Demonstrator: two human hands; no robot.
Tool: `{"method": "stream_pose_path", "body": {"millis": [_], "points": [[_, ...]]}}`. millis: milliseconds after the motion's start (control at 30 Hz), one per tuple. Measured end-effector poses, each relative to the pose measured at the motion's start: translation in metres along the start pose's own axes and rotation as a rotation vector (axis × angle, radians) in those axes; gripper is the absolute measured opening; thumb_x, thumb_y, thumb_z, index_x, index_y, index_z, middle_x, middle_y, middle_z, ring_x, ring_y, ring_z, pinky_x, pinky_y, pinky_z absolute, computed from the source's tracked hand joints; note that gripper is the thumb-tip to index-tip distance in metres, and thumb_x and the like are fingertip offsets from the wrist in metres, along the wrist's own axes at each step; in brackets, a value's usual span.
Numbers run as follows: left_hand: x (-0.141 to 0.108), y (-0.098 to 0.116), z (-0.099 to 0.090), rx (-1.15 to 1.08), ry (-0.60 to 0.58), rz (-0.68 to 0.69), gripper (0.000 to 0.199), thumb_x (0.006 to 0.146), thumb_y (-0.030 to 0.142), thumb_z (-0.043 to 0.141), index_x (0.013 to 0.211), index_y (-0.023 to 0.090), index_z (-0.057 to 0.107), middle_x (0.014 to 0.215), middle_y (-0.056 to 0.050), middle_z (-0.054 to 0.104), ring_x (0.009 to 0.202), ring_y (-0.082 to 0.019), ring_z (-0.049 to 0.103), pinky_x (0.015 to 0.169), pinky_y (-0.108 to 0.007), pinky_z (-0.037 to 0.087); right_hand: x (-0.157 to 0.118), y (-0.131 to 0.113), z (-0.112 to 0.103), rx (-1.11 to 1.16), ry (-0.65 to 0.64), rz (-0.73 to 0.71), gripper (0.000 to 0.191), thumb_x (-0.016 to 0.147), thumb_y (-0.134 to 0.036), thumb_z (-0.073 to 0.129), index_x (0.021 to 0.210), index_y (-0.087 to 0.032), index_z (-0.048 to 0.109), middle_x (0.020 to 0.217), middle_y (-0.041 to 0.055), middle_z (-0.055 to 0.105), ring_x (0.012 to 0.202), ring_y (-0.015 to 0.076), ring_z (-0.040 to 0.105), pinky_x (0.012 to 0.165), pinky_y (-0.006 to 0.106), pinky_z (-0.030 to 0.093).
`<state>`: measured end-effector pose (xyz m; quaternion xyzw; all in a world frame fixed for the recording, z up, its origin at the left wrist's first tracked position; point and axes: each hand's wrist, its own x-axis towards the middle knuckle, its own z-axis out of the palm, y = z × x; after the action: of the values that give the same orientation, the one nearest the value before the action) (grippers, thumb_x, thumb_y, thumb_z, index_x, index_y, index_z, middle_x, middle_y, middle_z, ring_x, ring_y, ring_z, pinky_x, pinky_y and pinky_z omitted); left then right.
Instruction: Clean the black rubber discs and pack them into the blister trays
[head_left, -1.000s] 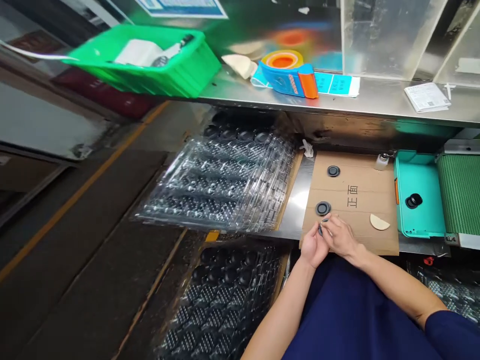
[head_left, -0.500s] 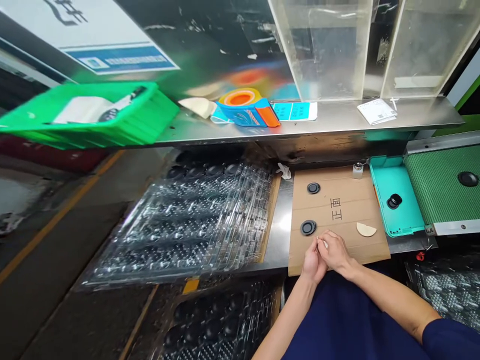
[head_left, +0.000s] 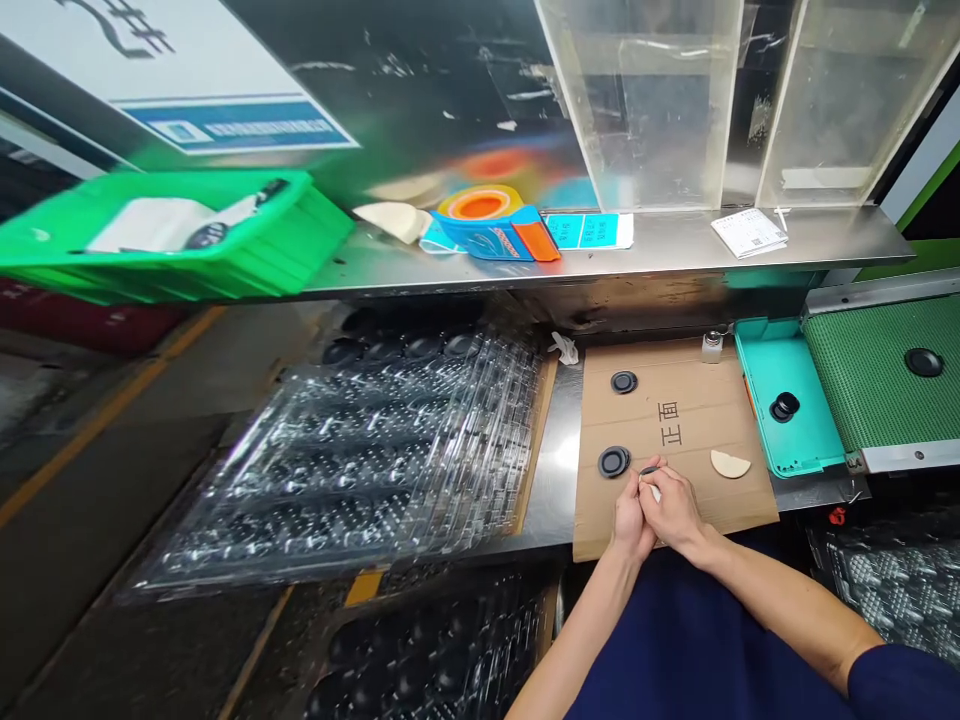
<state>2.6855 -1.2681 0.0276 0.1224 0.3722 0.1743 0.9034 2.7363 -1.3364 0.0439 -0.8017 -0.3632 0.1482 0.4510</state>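
My left hand (head_left: 632, 515) and my right hand (head_left: 669, 506) meet over the front of the cardboard sheet (head_left: 697, 370), fingers closed together. The dark edge of a small black round part (head_left: 649, 470) shows between the fingertips. A bit of something whitish (head_left: 655, 493) peeks out beneath the right fingers; its kind cannot be made out. Just left of the hands lies a black ring-shaped part (head_left: 614, 462). Farther back rests a similar black part (head_left: 624, 382). To the right is a cream half-round pad (head_left: 730, 463).
A small bottle (head_left: 712, 347) stands at the cardboard's back edge. Right of it are a teal tray (head_left: 806, 440) holding a black part and a green conveyor belt (head_left: 862, 370). Stacked clear plastic trays (head_left: 337, 450) lie left. A metal shelf (head_left: 652, 255) carries a green bin (head_left: 262, 255) and tape dispenser (head_left: 495, 235).
The dark edge of the black part now shows between my fingertips, where it was hidden before. My hands stay together in nearly the same place; the view has shifted slightly.
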Motion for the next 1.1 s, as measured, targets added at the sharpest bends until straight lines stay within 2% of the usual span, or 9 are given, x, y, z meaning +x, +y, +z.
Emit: {"method": "stream_pose_path", "body": {"millis": [333, 467, 600, 700, 767, 867, 967, 1100], "points": [[-0.003, 0.007, -0.003, 0.01, -0.033, -0.017, 0.038, 0.102, 0.037, 0.046, 0.117, 0.013, 0.072, 0.121, -0.013, 0.071, 0.116, -0.024, 0.065, 0.108, -0.037, 0.048, 0.004, 0.006, 0.004, -0.068, -0.051, -0.107, 0.015, 0.09, -0.019, 0.05, 0.083, -0.021, 0.063, 0.089, 0.0054, 0.067, 0.083, 0.0185, 0.062, 0.078, 0.028, 0.049], [-0.003, 0.006, -0.004, 0.021, -0.061, -0.038, 0.034, 0.102, 0.035, 0.048, 0.11, 0.014, 0.074, 0.114, -0.012, 0.073, 0.116, -0.024, 0.065, 0.11, -0.038, 0.046, 0.012, 0.007, 0.0, -0.091, -0.09, -0.123, 0.018, 0.092, -0.02, 0.049, 0.082, -0.021, 0.064, 0.087, 0.0049, 0.066, 0.084, 0.0181, 0.062, 0.079, 0.027, 0.048], [-0.005, 0.008, -0.008, -0.01, -0.116, -0.102, 0.033, 0.102, 0.03, 0.046, 0.108, 0.011, 0.072, 0.114, -0.014, 0.073, 0.116, -0.025, 0.065, 0.106, -0.039, 0.049, 0.035, 0.009, -0.021, -0.064, 0.019, -0.027, 0.023, 0.095, -0.025, 0.048, 0.087, -0.02, 0.069, 0.087, 0.0061, 0.069, 0.084, 0.0183, 0.063, 0.079, 0.028, 0.048], [-0.01, 0.021, -0.014, -0.096, -0.118, -0.16, 0.038, 0.101, 0.03, 0.043, 0.116, 0.005, 0.069, 0.115, -0.019, 0.071, 0.115, -0.031, 0.065, 0.099, -0.048, 0.054, 0.046, 0.017, -0.042, 0.022, 0.139, 0.038, 0.026, 0.094, -0.032, 0.049, 0.092, -0.021, 0.073, 0.091, 0.0065, 0.072, 0.086, 0.0194, 0.065, 0.081, 0.029, 0.049], [-0.014, 0.033, -0.018, -0.183, -0.114, -0.153, 0.041, 0.099, 0.024, 0.042, 0.126, 0.003, 0.064, 0.118, -0.021, 0.069, 0.115, -0.033, 0.065, 0.095, -0.05, 0.056, 0.047, 0.027, -0.053, 0.06, 0.184, 0.106, 0.028, 0.092, -0.037, 0.051, 0.091, -0.021, 0.074, 0.091, 0.0062, 0.074, 0.085, 0.0203, 0.066, 0.08, 0.03, 0.05], [-0.022, 0.047, -0.021, -0.285, -0.117, -0.13, 0.049, 0.097, 0.02, 0.039, 0.143, 0.005, 0.051, 0.122, -0.021, 0.067, 0.112, -0.03, 0.066, 0.09, -0.043, 0.058, 0.043, 0.047, -0.061, 0.13, 0.193, 0.236, 0.031, 0.088, -0.043, 0.055, 0.09, -0.02, 0.075, 0.091, 0.0058, 0.075, 0.082, 0.0214, 0.068, 0.078, 0.031, 0.053], [-0.03, 0.055, -0.02, -0.37, -0.123, -0.157, 0.053, 0.101, 0.027, 0.039, 0.149, 0.006, 0.042, 0.119, -0.02, 0.068, 0.098, -0.023, 0.069, 0.077, -0.031, 0.06, 0.037, 0.062, -0.06, 0.217, 0.164, 0.305, 0.034, 0.086, -0.047, 0.057, 0.093, -0.019, 0.075, 0.092, 0.0066, 0.076, 0.084, 0.0222, 0.07, 0.079, 0.033, 0.055], [-0.036, 0.058, -0.015, -0.45, -0.134, -0.199, 0.055, 0.104, 0.037, 0.037, 0.147, 0.003, 0.043, 0.105, -0.018, 0.068, 0.081, -0.017, 0.065, 0.062, -0.022, 0.056, 0.034, 0.055, -0.057, 0.302, 0.074, 0.286, 0.035, 0.087, -0.046, 0.061, 0.102, -0.019, 0.075, 0.1, 0.0081, 0.074, 0.089, 0.0213, 0.071, 0.082, 0.034, 0.056]]}}
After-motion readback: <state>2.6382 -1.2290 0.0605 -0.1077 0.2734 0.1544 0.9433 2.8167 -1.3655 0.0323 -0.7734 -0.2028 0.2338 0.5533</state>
